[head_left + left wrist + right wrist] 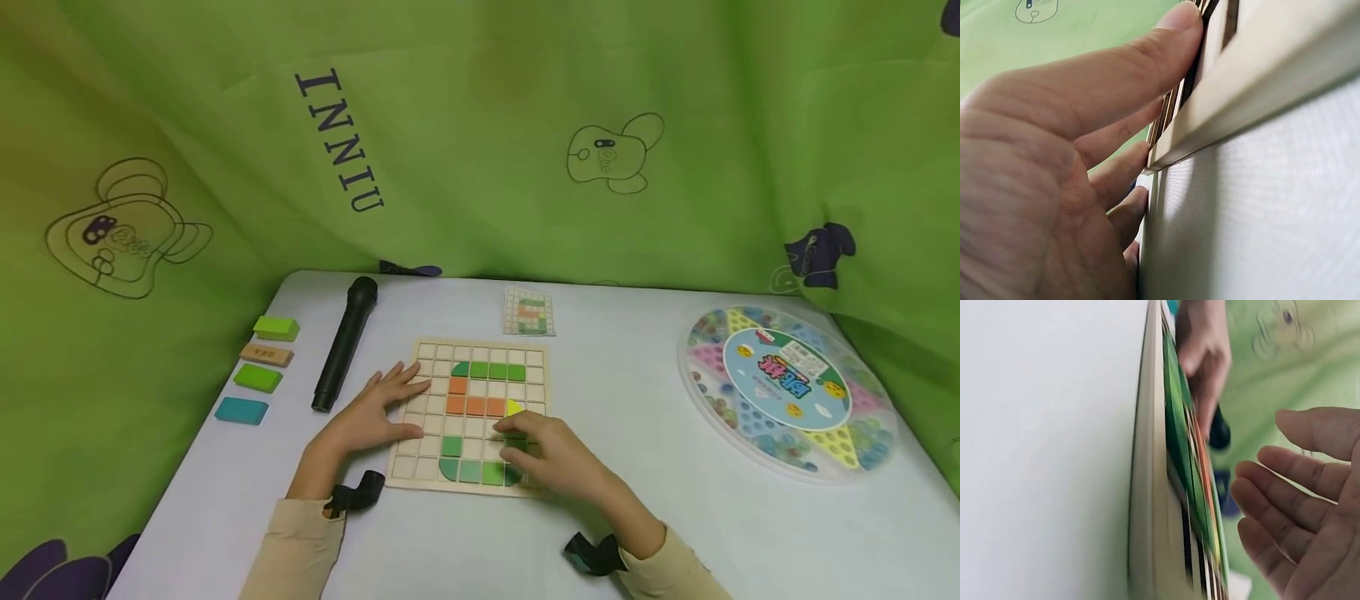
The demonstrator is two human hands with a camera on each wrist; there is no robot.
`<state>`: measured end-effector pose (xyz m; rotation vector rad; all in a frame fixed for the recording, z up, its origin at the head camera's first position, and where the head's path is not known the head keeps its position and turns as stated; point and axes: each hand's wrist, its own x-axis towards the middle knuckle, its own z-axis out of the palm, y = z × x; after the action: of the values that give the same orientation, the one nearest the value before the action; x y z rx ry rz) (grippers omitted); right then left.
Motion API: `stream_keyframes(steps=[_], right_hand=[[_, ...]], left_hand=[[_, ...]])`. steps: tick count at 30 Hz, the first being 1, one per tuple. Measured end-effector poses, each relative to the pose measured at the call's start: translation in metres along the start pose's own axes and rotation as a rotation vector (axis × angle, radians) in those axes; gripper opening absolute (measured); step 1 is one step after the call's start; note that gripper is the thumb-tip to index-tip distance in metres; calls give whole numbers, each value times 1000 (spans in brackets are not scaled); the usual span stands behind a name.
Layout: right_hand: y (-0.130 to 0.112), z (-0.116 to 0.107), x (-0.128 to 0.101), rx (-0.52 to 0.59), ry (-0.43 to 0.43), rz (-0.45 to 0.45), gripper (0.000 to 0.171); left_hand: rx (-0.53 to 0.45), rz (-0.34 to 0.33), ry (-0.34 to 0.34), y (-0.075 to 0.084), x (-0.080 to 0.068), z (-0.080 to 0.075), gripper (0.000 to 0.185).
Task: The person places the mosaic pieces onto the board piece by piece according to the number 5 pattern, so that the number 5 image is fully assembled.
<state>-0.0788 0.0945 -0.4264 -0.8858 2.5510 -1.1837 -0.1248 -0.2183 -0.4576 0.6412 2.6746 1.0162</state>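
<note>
A square wooden grid board [405, 468] lies on the table with coloured tiles set in its cells. Green tiles [497, 372] form a row near the top, orange tiles [476, 406] sit mid-board beside a yellow tile [513, 407], and more green tiles [470, 472] line the bottom. My left hand [366, 421] rests spread at the board's left side; its thumb [1179, 19] touches the rim in the left wrist view. Over the lower right cells, my right hand [562, 461] hovers with loosely bent fingers, partly hiding tiles. Nothing shows between its fingers [1272, 487] in the right wrist view.
Behind the board lies a small pattern card [528, 313]. A black microphone [345, 346] and several small blocks [257, 377] are at the left. At the right is a round game box [787, 379] with marbles. A green curtain [480, 167] hangs behind the table.
</note>
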Motion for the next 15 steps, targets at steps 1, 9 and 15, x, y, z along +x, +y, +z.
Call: stream_keyframes(steps=[1,9,15], right_hand=[[-4,3,3,1,-28,-2,30],[-14,19,17,-51,-155,10,29],[-14,20,19,-37,-148,5,28]], left_hand=[[4,4,1,0,1,1,77],[6,12,-26,7,9,3,76],[-2,10,-33,8,11,1,76]])
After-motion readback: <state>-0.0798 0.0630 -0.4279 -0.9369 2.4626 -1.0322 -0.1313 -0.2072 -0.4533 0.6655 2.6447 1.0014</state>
